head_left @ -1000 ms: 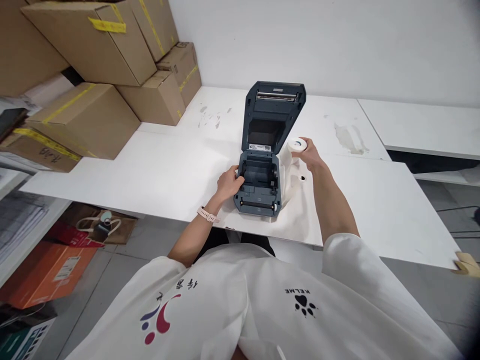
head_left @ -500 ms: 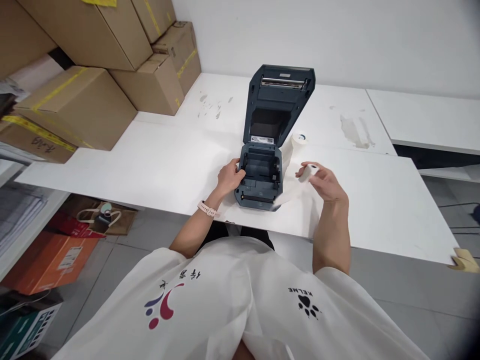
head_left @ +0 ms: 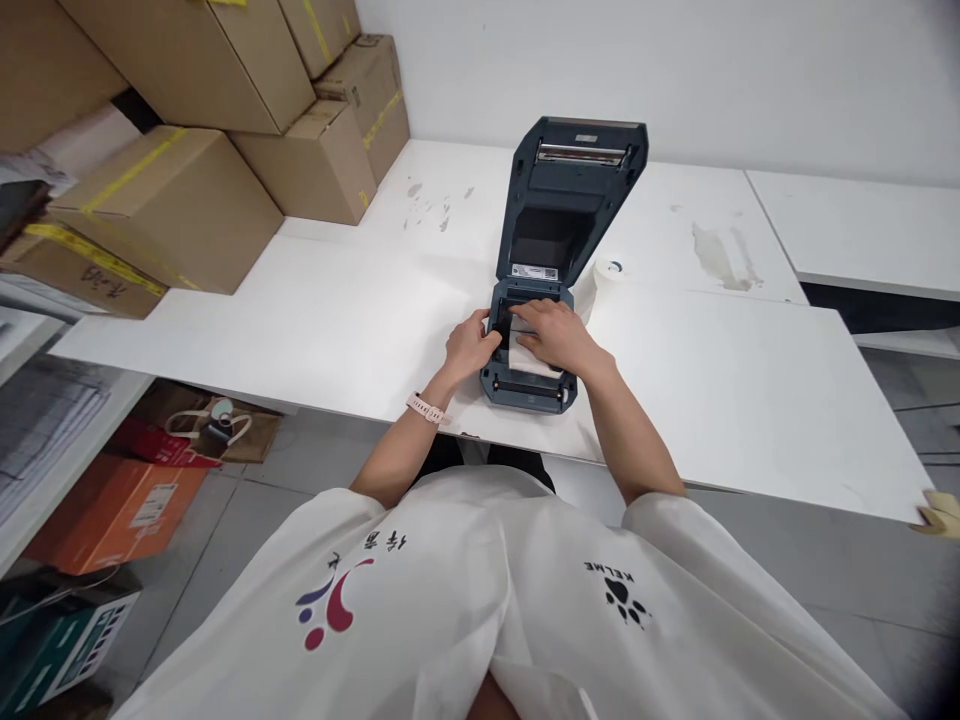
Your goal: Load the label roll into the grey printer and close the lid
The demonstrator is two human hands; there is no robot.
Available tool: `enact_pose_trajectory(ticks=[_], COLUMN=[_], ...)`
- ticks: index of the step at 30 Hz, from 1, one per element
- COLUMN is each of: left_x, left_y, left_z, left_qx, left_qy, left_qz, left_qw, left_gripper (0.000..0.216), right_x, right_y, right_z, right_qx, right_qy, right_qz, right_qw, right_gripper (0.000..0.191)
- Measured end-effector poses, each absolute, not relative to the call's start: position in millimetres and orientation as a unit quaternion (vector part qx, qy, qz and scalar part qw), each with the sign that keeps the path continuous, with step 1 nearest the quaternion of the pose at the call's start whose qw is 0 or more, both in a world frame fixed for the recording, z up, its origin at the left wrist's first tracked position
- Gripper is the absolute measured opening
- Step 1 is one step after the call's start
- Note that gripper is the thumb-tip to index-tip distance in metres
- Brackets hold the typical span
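Observation:
A dark grey label printer (head_left: pixel 529 395) stands on the white table with its lid (head_left: pixel 574 190) raised. My left hand (head_left: pixel 470 345) grips the left wall of its base, the thumb over the rim and the fingers on the outside. Inside the open bay is a white label roll (head_left: pixel 534 356), its loose end lying toward the front. My right hand (head_left: pixel 559 335) is closed over this roll, fingers pointing left and covering much of it. Behind the printer to the right, another white roll (head_left: pixel 609 272) lies on the table, partly unwound.
Cardboard boxes (head_left: pixel 187 210) with yellow tape are stacked at the left end of the table (head_left: pixel 360 320). A white wall (head_left: pixel 697 80) runs along the back. Below on the left, an orange box (head_left: pixel 124 515) and a paper bag (head_left: pixel 259 425) are on the floor.
My right hand has moved left from beside the printer, bringing the small white roll into the open bay. My left hand keeps its grip on the printer's left side. The view has shifted slightly.

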State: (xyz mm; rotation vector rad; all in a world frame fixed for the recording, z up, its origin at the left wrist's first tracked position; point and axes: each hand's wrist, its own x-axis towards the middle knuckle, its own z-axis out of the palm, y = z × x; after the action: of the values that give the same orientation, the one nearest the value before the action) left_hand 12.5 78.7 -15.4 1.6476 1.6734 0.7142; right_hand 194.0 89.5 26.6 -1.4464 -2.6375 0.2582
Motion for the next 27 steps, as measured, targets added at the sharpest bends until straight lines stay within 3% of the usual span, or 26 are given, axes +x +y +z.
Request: enact_pose_trajectory(ticks=[3, 6, 11, 12, 16, 19, 27], left_x=[12.5, 12.6, 14.2, 14.7, 16.2, 16.0, 13.8], left_y=[76.4, 73.3, 72.2, 72.8, 75.3, 75.1, 75.3], left_z=[-14.7, -17.8, -29.3, -31.1, -32.2, -29.0, -26.7], left_qx=[0.621, 0.607, 0.587, 0.579, 0.546, 0.527, 0.505], left_qy=[0.637, 0.627, 0.623, 0.620, 0.560, 0.531, 0.524], left_qz=[0.283, 0.306, 0.347, 0.357, 0.388, 0.386, 0.382], left_qw=[0.359, 0.381, 0.384, 0.390, 0.488, 0.540, 0.570], left_gripper=[0.057, 0.058, 0.059, 0.059, 0.067, 0.074, 0.083], right_x=[211.2, 222.6, 223.8, 222.9, 219.6, 221.6, 236.2], right_y=[46.4, 3.6, -30.6, -31.7, -26.5, -19.9, -11.4], right_z=[21.4, 14.1, -3.7, -6.9, -14.6, -12.9, -2.3], right_qx=[-0.447, -0.430, -0.418, -0.419, -0.457, -0.454, -0.401], right_qy=[-0.871, -0.870, -0.889, -0.888, -0.858, -0.848, -0.869], right_qz=[0.112, 0.140, 0.113, 0.109, 0.106, 0.138, 0.216], right_qw=[0.168, 0.197, 0.153, 0.154, 0.210, 0.236, 0.193], right_gripper=[0.038, 0.038, 0.088, 0.085, 0.039, 0.037, 0.044])
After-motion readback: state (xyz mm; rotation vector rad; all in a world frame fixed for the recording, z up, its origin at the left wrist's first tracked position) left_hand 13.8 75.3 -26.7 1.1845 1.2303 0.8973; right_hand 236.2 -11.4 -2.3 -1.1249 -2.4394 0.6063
